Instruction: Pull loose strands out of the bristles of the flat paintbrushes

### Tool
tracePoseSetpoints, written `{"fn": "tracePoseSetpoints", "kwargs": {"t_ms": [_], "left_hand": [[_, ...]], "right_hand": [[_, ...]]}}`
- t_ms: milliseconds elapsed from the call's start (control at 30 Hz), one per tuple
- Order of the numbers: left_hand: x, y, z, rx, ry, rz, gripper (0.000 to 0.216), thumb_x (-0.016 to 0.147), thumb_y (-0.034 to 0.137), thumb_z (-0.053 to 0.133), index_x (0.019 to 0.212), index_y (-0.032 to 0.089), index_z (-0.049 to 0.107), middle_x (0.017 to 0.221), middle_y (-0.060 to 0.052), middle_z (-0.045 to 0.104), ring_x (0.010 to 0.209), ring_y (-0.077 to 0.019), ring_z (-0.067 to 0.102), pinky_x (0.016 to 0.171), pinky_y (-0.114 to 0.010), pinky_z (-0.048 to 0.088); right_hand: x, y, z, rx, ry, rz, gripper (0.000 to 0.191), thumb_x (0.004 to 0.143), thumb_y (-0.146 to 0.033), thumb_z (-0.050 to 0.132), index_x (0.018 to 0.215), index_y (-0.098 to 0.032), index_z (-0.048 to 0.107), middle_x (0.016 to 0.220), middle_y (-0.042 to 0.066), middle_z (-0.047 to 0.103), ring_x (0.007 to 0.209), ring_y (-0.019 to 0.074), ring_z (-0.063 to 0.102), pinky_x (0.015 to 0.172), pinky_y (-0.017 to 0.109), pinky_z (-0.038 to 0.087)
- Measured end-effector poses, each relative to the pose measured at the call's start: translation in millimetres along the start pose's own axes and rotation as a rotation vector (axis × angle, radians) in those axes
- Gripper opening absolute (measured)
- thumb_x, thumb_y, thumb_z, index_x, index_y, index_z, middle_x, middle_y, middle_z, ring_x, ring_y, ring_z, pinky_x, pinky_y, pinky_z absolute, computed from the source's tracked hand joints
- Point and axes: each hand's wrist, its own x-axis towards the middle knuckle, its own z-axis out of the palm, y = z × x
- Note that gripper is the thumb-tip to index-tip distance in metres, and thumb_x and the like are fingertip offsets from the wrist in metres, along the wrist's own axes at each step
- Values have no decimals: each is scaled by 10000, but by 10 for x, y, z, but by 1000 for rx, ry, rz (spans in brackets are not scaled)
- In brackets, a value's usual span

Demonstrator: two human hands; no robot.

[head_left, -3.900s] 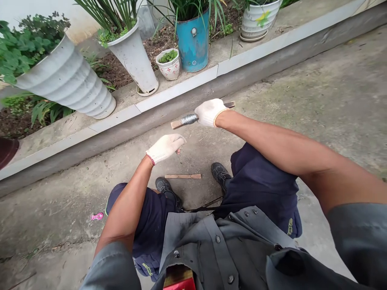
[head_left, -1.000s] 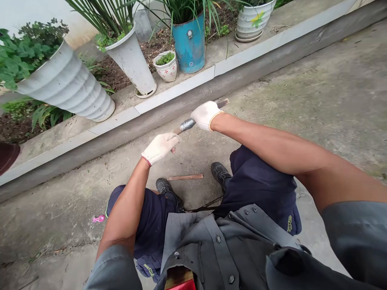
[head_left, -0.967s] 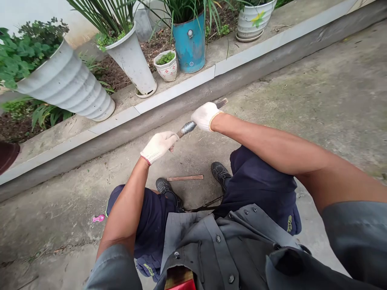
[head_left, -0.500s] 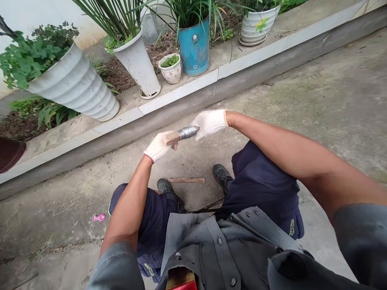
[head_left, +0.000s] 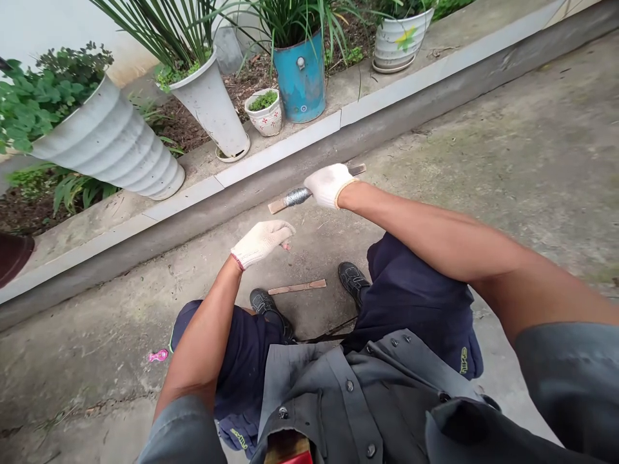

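Note:
My right hand (head_left: pixel 329 185), in a white knit glove, is closed round a flat wooden stick (head_left: pixel 276 205) that carries a tight coil of grey wire (head_left: pixel 296 196) just left of the fist. The stick's other end pokes out to the right of the glove. My left hand (head_left: pixel 262 240), also gloved, hangs lower and to the left, fingers curled in a pinch, apart from the stick. What it pinches I cannot make out. A second short wooden stick (head_left: pixel 296 287) lies on the concrete between my two black shoes.
A raised concrete kerb (head_left: pixel 271 173) runs across ahead. On it stand two white ribbed planters (head_left: pixel 115 147), a small patterned pot (head_left: pixel 264 116), a blue pot (head_left: pixel 300 76) and a white pot (head_left: pixel 399 42). A pink object (head_left: pixel 158 355) lies on the ground at left.
Half a second ago my left hand held the stick's left end beside the wire coil. It has let go and dropped down-left, while my right hand lifted the stick away.

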Motion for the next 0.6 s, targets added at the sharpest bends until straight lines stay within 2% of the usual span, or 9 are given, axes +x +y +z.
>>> {"fn": "tracePoseSetpoints", "kwargs": {"t_ms": [133,233,333,433,500,600], "left_hand": [[-14,-13,-121,101,117,26,301,948,396,538,922,201,766,800,-19,751,811,-201,701,775,-272,503],[-16,-7,-198,234,163,30,325,956,368,498,919,203,776,801,-18,756,806,-205,682,749,-275,477],[-9,-4,-233,296,190,18,332,958,366,489,961,204,779,766,-10,748,812,-216,681,734,-280,467],[14,-35,-230,292,173,56,291,929,382,548,906,193,769,815,-11,756,830,-214,679,740,-278,477],[31,-58,-211,218,137,102,252,889,389,624,876,173,753,842,-30,759,851,-217,687,763,-281,501],[41,-56,-144,-15,109,126,284,903,412,642,937,147,738,862,-74,768,858,-216,711,820,-308,547]], "right_hand": [[-137,-118,-3,-67,-69,-94,308,836,-154,677,1118,-122,799,1040,226,761,1114,369,701,931,461,487],[-219,-156,-31,-106,-123,-226,290,840,-157,668,1100,-102,784,1053,216,751,1080,331,694,931,421,465],[-233,-101,-25,-65,-221,-416,264,805,-181,679,1046,-131,776,974,146,747,906,258,688,825,353,456],[-221,10,1,151,-273,-554,222,795,-299,710,966,-166,760,832,37,710,740,173,609,699,287,407],[-220,68,-1,315,-277,-567,262,787,-379,729,952,-177,746,775,-9,679,692,140,561,654,263,377],[-222,81,-53,435,-189,-469,306,799,-428,722,980,-181,735,753,-20,671,679,133,553,632,252,364]]}}
